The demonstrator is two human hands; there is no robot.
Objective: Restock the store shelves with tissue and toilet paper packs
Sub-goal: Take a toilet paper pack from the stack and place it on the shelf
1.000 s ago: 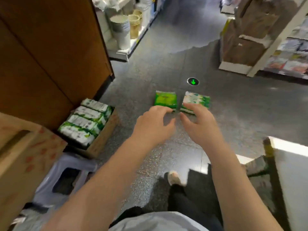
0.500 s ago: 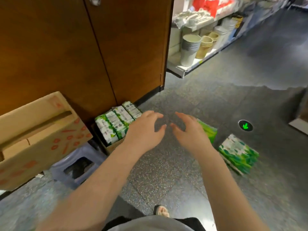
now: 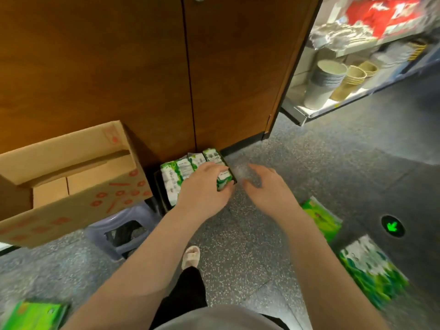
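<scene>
Left hand (image 3: 202, 191) closing on end tissue pack (image 3: 222, 179) in floor tray (image 3: 159, 186) (outermost, easiest to pull); right hand (image 3: 269, 186) open, empty, hovering beside to assist.

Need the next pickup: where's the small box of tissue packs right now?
The small box sits on the floor against the wooden cabinet, right of the large cardboard box, under the left hand.

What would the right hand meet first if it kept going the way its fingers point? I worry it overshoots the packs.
Probably bare floor, then the wooden cabinet. The right hand points just right of the box of tissue packs, though depth is unclear.
</scene>
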